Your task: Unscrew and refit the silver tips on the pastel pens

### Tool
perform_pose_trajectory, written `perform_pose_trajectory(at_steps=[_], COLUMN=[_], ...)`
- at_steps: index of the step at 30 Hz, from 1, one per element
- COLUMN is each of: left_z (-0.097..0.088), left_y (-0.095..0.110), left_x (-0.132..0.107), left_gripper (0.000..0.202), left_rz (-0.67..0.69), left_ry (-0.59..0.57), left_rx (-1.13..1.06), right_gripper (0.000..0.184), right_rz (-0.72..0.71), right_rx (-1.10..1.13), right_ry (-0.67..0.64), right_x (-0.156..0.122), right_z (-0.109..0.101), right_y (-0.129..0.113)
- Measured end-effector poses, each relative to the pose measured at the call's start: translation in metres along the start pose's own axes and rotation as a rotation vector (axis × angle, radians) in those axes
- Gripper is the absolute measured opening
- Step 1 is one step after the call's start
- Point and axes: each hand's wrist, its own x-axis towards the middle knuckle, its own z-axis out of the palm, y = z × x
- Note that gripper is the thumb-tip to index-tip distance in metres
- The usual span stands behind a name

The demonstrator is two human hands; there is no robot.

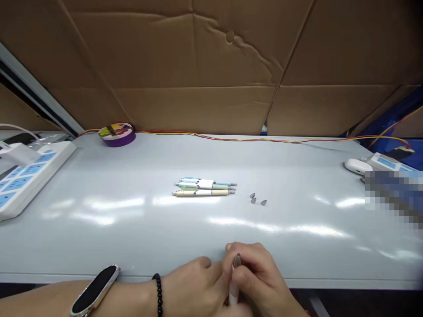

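At the table's near edge both hands meet on one pen (pixel 235 281). My right hand (pixel 261 279) grips its pale barrel with the metal tip pointing up. My left hand (pixel 194 286) closes against it from the left, fingers touching the same pen. A smartwatch and a black bead bracelet sit on my left wrist. Farther out on the grey table (pixel 132 229), three pens (pixel 203 187) lie side by side, tips to the right. Three small grey metal tip cones (pixel 257 199) lie loose just right of them.
A roll of purple tape (pixel 118 133) sits at the back left by a red-yellow wire (pixel 251 139) running along the cardboard wall. White power strips (pixel 23 176) lie at the left edge. A white device (pixel 360 166) is at the right.
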Motion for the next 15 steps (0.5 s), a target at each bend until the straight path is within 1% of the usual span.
perform_pose_trajectory(at_steps=[5,7,9,10,12,13,14,15], left_z=[-0.002,-0.006,-0.012,-0.017,-0.030,-0.037,-0.045,-0.052], left_y=[-0.001,0.000,-0.001,-0.002,-0.007,-0.011,-0.016,-0.022], left_x=[0.003,0.004,0.004,0.002,-0.003,-0.006,-0.010,-0.014], left_gripper=[0.014,0.012,0.015,0.015,0.012,0.009,0.010,0.018], left_rz=[0.010,0.011,0.019,0.023,0.009,-0.011,-0.063,-0.106], left_ry=[-0.056,-0.070,-0.086,-0.094,-0.055,-0.016,0.059,0.115], left_rx=[-0.008,-0.023,-0.007,0.011,0.068,0.096,0.136,0.174], right_gripper=[0.043,0.041,0.038,0.038,0.037,0.036,0.034,0.032], right_rz=[-0.010,-0.034,-0.082,-0.123,-0.241,-0.324,-0.397,-0.466], right_rx=[0.024,0.025,0.043,0.066,0.118,0.147,0.177,0.200], right_ry=[0.058,0.065,0.119,0.186,0.398,0.563,0.712,0.895], right_x=[0.002,0.002,0.000,-0.001,-0.005,-0.007,-0.009,-0.010], right_z=[0.006,0.009,0.008,0.005,-0.010,-0.020,-0.031,-0.044], right_y=[0.001,0.004,0.006,0.006,0.001,-0.003,-0.008,-0.013])
